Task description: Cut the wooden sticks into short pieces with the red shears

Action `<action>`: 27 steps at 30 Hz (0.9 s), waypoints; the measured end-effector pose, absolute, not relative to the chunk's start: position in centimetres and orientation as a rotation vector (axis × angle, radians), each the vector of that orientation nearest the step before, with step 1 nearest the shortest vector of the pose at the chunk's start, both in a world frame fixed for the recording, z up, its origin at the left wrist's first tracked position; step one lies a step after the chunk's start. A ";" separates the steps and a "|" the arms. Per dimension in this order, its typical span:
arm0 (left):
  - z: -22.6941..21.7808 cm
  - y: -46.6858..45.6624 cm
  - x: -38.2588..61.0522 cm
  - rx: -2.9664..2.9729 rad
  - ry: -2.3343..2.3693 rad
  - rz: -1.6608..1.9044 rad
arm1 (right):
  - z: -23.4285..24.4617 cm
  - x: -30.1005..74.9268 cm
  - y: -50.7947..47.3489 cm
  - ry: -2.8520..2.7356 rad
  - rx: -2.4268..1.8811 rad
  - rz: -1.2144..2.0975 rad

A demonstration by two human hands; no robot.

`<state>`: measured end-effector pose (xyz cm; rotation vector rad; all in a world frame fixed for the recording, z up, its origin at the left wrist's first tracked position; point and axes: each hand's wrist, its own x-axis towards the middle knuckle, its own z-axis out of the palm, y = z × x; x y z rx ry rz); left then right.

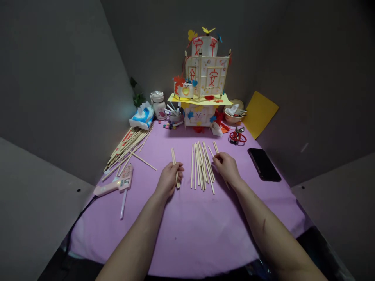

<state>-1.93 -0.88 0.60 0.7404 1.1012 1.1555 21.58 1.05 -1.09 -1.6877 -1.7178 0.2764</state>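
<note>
My left hand (170,178) is closed around a pair of thin wooden sticks (174,156) that lie on the purple table (187,230) and point away from me. My right hand (226,166) rests on the cloth with curled fingers pinching the near end of two short sticks (215,147). Between my hands lies a loose row of several cut sticks (201,164), roughly parallel.
A pink glue gun (115,185) with a glue stick lies at the left, beside a heap of long sticks (129,146). A black phone (264,164) lies right, red scissors (237,136) behind it. A paper lantern model (206,80), cups, tissue pack and yellow card stand at the back.
</note>
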 end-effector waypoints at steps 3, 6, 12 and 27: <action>0.0 -1.1 -1.5 0.844 1.088 1.127 | -0.6 19.7 0.9 -1.831 -1.713 0.309; -0.7 -1.2 -1.2 0.909 1.089 1.108 | -0.4 18.1 1.0 -1.929 -1.868 0.271; -0.7 -1.3 -1.0 0.891 1.058 1.080 | -0.2 18.4 1.2 -1.768 -1.889 0.509; 0.9 -3.8 0.8 0.748 0.733 0.782 | 0.7 15.3 -1.4 -1.400 -1.280 1.170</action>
